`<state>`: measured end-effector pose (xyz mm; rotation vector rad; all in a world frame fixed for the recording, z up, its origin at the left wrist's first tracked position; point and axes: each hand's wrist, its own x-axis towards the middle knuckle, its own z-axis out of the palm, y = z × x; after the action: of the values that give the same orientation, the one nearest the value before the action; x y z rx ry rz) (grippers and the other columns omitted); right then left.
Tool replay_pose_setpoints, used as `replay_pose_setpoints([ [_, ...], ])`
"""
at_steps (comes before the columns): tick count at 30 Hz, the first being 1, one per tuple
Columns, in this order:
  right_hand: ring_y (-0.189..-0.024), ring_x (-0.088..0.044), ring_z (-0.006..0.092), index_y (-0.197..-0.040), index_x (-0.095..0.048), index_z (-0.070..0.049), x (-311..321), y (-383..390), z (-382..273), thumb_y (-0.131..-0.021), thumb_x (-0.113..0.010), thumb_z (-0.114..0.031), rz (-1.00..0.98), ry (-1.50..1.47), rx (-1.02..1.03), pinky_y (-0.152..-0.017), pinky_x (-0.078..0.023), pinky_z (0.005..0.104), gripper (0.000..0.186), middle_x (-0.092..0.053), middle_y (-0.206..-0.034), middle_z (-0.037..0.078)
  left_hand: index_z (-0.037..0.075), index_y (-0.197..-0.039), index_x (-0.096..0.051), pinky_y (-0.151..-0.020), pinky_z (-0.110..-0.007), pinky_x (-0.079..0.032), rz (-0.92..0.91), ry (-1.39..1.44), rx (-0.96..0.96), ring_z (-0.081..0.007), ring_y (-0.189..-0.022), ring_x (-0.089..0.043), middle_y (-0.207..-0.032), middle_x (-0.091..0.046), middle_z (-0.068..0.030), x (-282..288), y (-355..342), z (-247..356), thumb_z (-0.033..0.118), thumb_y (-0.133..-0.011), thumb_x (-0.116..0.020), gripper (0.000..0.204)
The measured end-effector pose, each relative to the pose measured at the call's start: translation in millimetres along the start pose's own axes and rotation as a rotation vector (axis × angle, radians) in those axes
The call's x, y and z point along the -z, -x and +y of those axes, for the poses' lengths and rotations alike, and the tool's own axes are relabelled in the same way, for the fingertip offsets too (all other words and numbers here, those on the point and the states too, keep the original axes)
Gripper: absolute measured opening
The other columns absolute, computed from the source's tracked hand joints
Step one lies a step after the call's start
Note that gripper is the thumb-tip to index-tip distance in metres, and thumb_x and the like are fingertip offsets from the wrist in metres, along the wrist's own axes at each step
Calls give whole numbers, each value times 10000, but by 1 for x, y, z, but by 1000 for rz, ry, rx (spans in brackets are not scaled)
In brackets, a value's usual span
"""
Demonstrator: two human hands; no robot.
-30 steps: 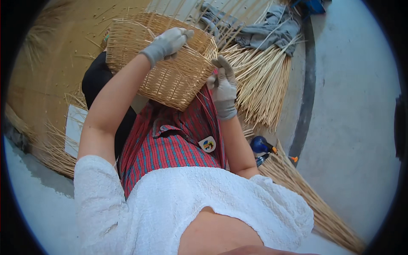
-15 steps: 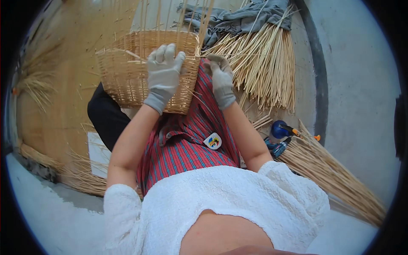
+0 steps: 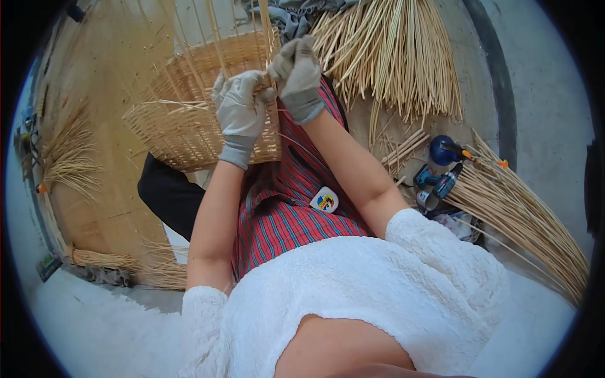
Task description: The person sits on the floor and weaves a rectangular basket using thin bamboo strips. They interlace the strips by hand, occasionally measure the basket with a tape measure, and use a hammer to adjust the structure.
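Note:
A partly woven wicker basket [image 3: 183, 137] with long upright stakes rests on my lap, over red striped cloth. My left hand [image 3: 241, 107], in a pale grey glove, has its fingers curled round the weave and strands at the basket's right part. Just up and right of it, my gloved right hand [image 3: 297, 82] is closed in a pinch beside the basket's corner stakes; what lies between its fingertips is too small to make out.
Loose cane bundles lie at upper right [image 3: 391, 50], lower right [image 3: 523, 227] and far left [image 3: 69, 170]. A grey cloth [image 3: 290, 19] lies behind the basket. Right of my arm sit a blue spray bottle [image 3: 441, 151] and a drill [image 3: 444, 183]. A wooden board [image 3: 107, 220] lies left.
My right hand has moved up and left, closing in on my left hand. The left hand has come down from the upper rim and curled tighter. The basket sits more upright and further left in view.

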<state>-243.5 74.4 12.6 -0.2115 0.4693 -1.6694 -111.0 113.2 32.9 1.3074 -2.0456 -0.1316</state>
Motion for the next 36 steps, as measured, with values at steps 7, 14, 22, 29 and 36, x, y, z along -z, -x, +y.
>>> replay_pose_setpoints([
  [7,-524,-460,122,-944,-635,-46,-15,3,-17,-1054,-401,-525,205,-16,-43,-497,-441,302,544,-490,-632,-8,134,-1117,-603,-1114,-475,-331,59,-50,7,-254,-1007,-648,-1045,-685,-50,-1,3,-2,274,-794,-791,399],
  [14,-975,-638,252,-1033,-707,-95,-77,86,25,-975,-565,-305,-388,1832,726,-824,-532,389,260,-660,-886,118,69,-1289,-553,-1069,-427,-411,59,598,312,-245,-1084,-639,-1201,-662,-87,2,3,16,230,-861,-758,502],
  [22,-990,-648,326,-1014,-680,-28,-47,16,-39,-860,-745,-368,-319,1716,228,-902,-504,416,378,-673,-990,189,41,-1163,-608,-672,-278,-583,191,1119,835,-143,-796,-657,-938,-695,-61,36,19,-41,118,-949,-688,241],
  [29,-1001,-663,317,-1011,-650,-27,-45,9,-22,-880,-681,-410,-233,2018,122,-865,-521,420,406,-671,-1016,177,22,-1050,-612,-663,-309,-573,-123,221,332,-164,-758,-682,-875,-692,-80,45,-84,-24,46,-935,-649,123],
  [36,-924,-690,351,-1202,-533,21,-39,-3,-8,-873,-584,-185,79,1728,-32,-775,-553,453,392,-691,-995,220,100,-1277,-587,-851,-435,-524,-347,249,-115,-350,-974,-686,-1028,-705,-178,16,-149,21,126,-913,-617,366],
])
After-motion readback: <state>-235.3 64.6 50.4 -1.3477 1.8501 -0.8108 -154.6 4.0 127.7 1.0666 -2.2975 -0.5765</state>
